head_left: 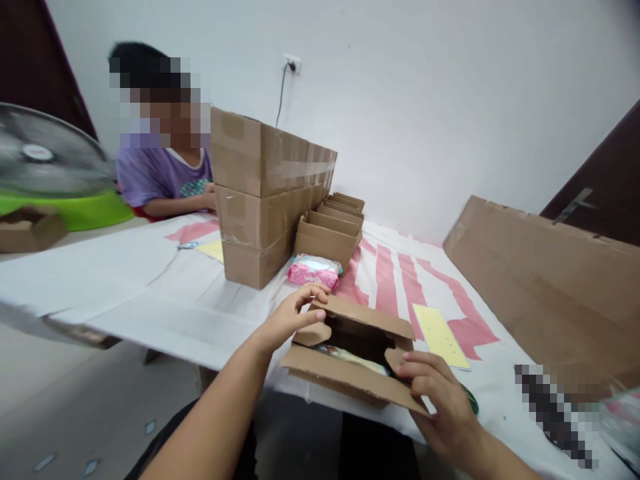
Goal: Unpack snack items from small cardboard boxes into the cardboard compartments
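In front of me at the table edge sits an open cardboard box (pixel 345 383), its flaps raised. Something pale with printing, perhaps a packet (pixel 357 360), lies inside; most of it is hidden. My left hand (pixel 295 317) is curled at the box's left end, thumb by the small side flap and fingers near the back flap. At the right end my right hand (pixel 440 393) grips the box, fingertips on the right side flap and thumb by the front flap. A pink pack of wipes (pixel 315 272) lies just beyond my left hand.
Taped boxes (pixel 260 233) are stacked high at left centre, with a row of open boxes (pixel 327 243) beside them. Yellow card (pixel 440 337) lies at right. A large cardboard sheet (pixel 540 287) leans there. Across the table sits a person (pixel 165 173); a fan (pixel 45 153) stands left.
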`<state>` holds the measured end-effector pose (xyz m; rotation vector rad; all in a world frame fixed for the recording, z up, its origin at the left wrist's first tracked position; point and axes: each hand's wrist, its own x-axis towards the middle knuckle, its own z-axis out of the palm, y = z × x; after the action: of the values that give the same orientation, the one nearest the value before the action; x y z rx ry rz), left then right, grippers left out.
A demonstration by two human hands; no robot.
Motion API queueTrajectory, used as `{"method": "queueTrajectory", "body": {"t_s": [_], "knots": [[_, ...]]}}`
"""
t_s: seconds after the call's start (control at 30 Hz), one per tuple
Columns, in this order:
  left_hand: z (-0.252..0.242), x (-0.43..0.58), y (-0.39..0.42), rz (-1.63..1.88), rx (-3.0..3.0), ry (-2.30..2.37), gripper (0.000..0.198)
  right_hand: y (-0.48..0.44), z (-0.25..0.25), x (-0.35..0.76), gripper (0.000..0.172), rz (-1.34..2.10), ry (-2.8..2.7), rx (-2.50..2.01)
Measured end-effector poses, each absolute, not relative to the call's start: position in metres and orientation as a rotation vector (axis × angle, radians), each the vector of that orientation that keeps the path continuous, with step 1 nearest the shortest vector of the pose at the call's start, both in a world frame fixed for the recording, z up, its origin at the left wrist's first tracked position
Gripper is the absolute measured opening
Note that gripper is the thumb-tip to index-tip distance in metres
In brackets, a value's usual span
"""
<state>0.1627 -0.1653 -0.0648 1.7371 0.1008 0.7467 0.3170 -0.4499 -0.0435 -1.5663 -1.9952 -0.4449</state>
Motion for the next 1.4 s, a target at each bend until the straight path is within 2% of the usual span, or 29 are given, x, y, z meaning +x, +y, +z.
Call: {"method": "queueTrajectory", "body": {"t_s": [0.23, 0.43, 0.6, 0.97, 1.07, 1.2, 1.3, 1.33, 1.4], "knots": [[-0.045, 0.147, -0.18, 0.718, 1.964, 0.09, 0.055, -0.453, -0.029, 0.306, 0.009, -0.477, -2.266, -1.626], [-0.038, 0.146, -0.189, 0.791, 1.831, 0.214, 0.028, -0.455, -0.019, 0.297, 0.011, -0.563, -2.401, -1.658], [-0.042, 0.151, -0.19, 0.842, 1.786, 0.206, 0.022, -0.455, -0.008, 0.291, 0.004, -0.565, -2.464, -1.679], [-0.049, 0.155, -0.194, 0.836, 1.692, 0.185, 0.025, -0.463, -0.005, 0.292, 0.044, -0.678, -2.385, -1.6], [-0.048, 0.154, -0.194, 0.848, 1.692, 0.176, 0.026, -0.468, -0.006, 0.297, 0.048, -0.672, -2.3, -1.531], [-0.046, 0.155, -0.195, 0.88, 1.706, 0.173, 0.026, -0.477, -0.007, 0.303, 0.043, -0.736, -2.171, -1.517], [-0.044, 0.155, -0.196, 0.907, 1.697, 0.167, 0.026, -0.479, -0.005, 0.305, 0.018, -0.771, -2.104, -1.567], [-0.044, 0.155, -0.196, 0.908, 1.685, 0.172, 0.027, -0.479, -0.004, 0.305, 0.016, -0.768, -2.08, -1.6], [-0.045, 0.155, -0.197, 0.895, 1.653, 0.187, 0.028, -0.479, -0.003, 0.306, 0.028, -0.746, -2.039, -1.673]]}}
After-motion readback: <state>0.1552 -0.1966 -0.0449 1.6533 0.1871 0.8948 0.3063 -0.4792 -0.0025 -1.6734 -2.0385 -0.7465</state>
